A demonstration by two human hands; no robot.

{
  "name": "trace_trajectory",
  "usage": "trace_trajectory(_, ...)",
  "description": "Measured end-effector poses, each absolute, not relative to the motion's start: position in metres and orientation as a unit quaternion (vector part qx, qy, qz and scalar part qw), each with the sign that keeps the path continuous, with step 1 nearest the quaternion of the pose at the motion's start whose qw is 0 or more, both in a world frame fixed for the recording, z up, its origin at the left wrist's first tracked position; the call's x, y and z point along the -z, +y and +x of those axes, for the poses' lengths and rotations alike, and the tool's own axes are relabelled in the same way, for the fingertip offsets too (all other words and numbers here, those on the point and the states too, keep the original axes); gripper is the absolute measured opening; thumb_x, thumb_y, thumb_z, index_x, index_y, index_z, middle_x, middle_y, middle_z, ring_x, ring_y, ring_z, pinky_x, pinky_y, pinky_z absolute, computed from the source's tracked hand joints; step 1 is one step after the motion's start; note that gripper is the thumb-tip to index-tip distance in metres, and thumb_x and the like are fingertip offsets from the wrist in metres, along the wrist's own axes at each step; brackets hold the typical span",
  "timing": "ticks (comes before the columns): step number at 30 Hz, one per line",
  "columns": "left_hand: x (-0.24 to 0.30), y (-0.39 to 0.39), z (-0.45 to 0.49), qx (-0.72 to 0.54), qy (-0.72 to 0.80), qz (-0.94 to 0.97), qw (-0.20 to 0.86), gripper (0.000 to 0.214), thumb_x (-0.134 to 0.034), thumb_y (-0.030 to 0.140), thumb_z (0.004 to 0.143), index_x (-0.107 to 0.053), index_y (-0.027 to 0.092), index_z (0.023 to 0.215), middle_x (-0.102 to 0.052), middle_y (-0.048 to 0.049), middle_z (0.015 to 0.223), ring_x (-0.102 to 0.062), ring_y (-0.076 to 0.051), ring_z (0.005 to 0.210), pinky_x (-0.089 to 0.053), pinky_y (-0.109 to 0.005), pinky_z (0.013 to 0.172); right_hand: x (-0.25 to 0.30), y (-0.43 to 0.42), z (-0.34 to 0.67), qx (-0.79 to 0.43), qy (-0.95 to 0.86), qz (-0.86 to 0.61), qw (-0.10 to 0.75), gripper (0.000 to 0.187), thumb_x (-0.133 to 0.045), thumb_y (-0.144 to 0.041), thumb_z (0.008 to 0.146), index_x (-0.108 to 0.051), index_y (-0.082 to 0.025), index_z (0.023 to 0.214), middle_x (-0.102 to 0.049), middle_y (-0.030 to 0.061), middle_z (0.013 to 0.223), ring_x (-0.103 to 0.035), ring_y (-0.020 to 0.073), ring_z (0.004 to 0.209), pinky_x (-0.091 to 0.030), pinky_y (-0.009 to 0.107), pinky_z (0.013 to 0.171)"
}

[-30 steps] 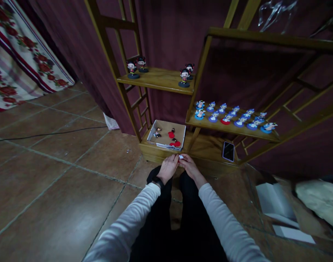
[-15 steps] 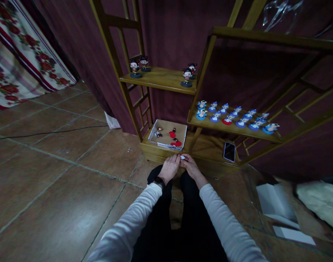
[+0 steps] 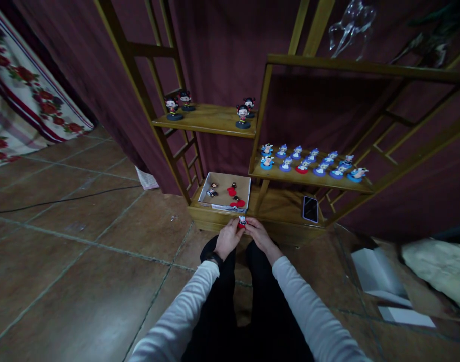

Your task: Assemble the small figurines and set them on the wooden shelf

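Left hand (image 3: 227, 239) and right hand (image 3: 259, 233) are both gripping a little red-based figurine (image 3: 242, 221), kinda pinched between them, just off the front edge of the bottom shelf (image 3: 280, 205), by the open box's (image 3: 222, 197) front right corner. Phone's (image 3: 310, 209) lying near that shelf's right end.

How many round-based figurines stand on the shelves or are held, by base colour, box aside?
Dark-based figurines: 4
Blue- or purple-based figurines: 11
Red-based figurines: 2, counting the held figurine
Total: 17
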State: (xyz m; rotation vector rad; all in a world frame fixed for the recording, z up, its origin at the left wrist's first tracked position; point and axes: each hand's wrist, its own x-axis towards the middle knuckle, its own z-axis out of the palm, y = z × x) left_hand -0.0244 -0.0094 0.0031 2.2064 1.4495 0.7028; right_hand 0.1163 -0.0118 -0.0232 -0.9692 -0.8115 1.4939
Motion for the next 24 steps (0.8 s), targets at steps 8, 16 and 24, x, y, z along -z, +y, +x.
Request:
trace_trajectory(8, -0.0066, -0.0067, -0.0239, -0.273, 0.521, 0.772, 0.243, 0.034, -0.052, 0.028, 0.080, -0.054, 0.021, 0.113, -0.058, -0.0070, 0.095, -0.057, -0.020, 0.084, -0.043, -0.029, 0.075, 0.0211, -0.0126, 0.1159, -0.635, -0.339, -0.411, 0.559, 0.028, -0.071, -0.034, 0.061, -0.063, -0.024, 0.086, -0.066, 0.0018, 0.094, -0.060, 0.0197, 0.091, -0.045, 0.038, 0.086)
trace_trajectory(16, -0.0009, -0.0044, -0.0246, -0.311, 0.507, 0.763, 0.253, 0.030, -0.055, 0.028, 0.078, -0.059, 0.021, 0.108, -0.058, -0.0065, 0.093, -0.057, -0.019, 0.082, -0.043, -0.028, 0.074, 0.0220, -0.0111, 0.1168, -0.634, -0.336, -0.411, 0.562, 0.025, -0.072, -0.033, 0.059, -0.063, -0.024, 0.081, -0.067, 0.0015, 0.091, -0.060, 0.0187, 0.087, -0.046, 0.038, 0.083)
trace_trajectory(24, 0.0010, -0.0015, -0.0255, -0.329, 0.499, 0.757, 0.264, 0.032, -0.056, 0.029, 0.078, -0.059, 0.020, 0.108, -0.059, -0.0064, 0.091, -0.057, -0.018, 0.080, -0.044, -0.029, 0.074, 0.0170, -0.0133, 0.1158, -0.640, -0.337, -0.415, 0.552, 0.024, -0.069, -0.033, 0.063, -0.062, -0.023, 0.084, -0.066, 0.0013, 0.092, -0.060, 0.0168, 0.086, -0.046, 0.034, 0.081)
